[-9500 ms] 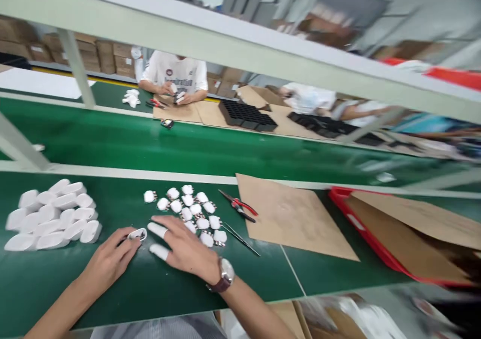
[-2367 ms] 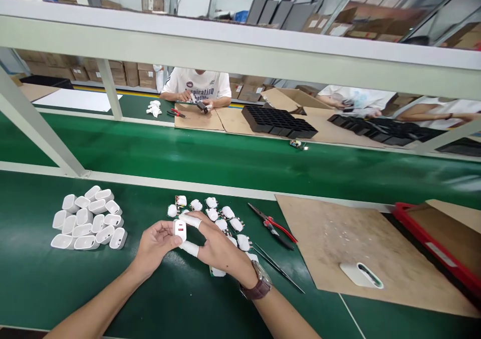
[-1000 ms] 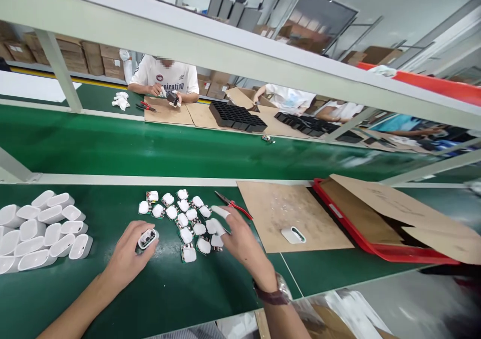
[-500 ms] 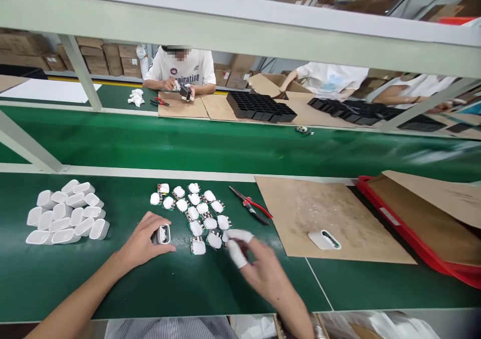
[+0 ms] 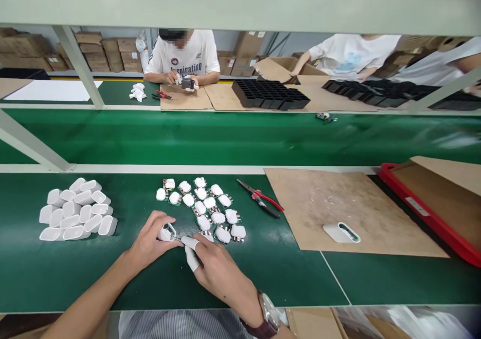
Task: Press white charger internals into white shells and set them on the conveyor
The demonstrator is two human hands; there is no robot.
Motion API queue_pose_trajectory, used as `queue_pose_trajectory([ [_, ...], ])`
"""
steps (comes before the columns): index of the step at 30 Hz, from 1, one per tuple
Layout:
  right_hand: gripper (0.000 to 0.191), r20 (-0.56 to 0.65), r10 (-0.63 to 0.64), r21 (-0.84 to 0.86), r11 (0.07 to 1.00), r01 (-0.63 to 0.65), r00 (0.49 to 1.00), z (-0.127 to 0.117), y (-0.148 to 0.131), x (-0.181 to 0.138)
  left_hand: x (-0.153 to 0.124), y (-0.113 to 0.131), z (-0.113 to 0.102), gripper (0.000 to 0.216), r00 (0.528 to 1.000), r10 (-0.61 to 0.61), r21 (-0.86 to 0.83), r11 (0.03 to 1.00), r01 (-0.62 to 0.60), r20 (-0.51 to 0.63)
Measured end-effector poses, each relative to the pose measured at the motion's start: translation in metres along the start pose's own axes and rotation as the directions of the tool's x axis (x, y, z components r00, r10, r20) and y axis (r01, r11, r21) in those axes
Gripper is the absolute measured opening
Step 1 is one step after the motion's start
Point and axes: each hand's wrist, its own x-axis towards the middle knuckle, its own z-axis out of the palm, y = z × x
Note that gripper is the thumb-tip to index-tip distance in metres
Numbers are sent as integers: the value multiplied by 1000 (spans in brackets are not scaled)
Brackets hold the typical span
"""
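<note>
My left hand [image 5: 153,239] is closed around a white plastic housing [image 5: 165,232], its open end turned toward my right hand and parts showing inside. My right hand [image 5: 214,261], with white finger cots on thumb and forefinger, pinches a thin metal tool [image 5: 178,238] whose tip is at the housing's opening. Most of the tool is hidden by the fingers. Just beyond my right hand lie several small circuit boards topped with white pads [image 5: 222,234]. Several more white housings [image 5: 70,208] stand grouped at the left.
Red-handled pliers [image 5: 259,197] lie beside a cardboard sheet [image 5: 300,193] carrying another white housing [image 5: 340,232]. A red tray [image 5: 404,191] holds cardboard at the right. A metal rail [image 5: 240,8] crosses above. Co-workers sit beyond the green belt [image 5: 169,138], near black trays [image 5: 268,94].
My right hand has moved left from beside the boards to the housing in my left hand. The housing now tilts more toward the right hand. The camera view has shifted.
</note>
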Motion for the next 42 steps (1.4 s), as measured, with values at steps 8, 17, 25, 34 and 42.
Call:
queue_pose_trajectory([
  [8,22,-46,57,147,988,-49,997,7,1,-4,-5,-4,6,47,999,-48,-107,993,48,9],
  [17,28,-360,198,464,886,-9,912,28,-10,-1,-5,13,13,46,985,-102,-71,993,93,-142],
  [25,20,-137,369,573,786,-230,919,-8,10,-4,5,14,9,31,964,236,107,969,-223,-125],
  [34,28,-111,483,825,532,-191,868,9,-6,19,3,22,1,36,960,209,447,852,-272,186],
  [42,38,199,543,980,-113,-164,816,-5,14,7,10,53,-27,37,989,32,224,972,-64,144],
])
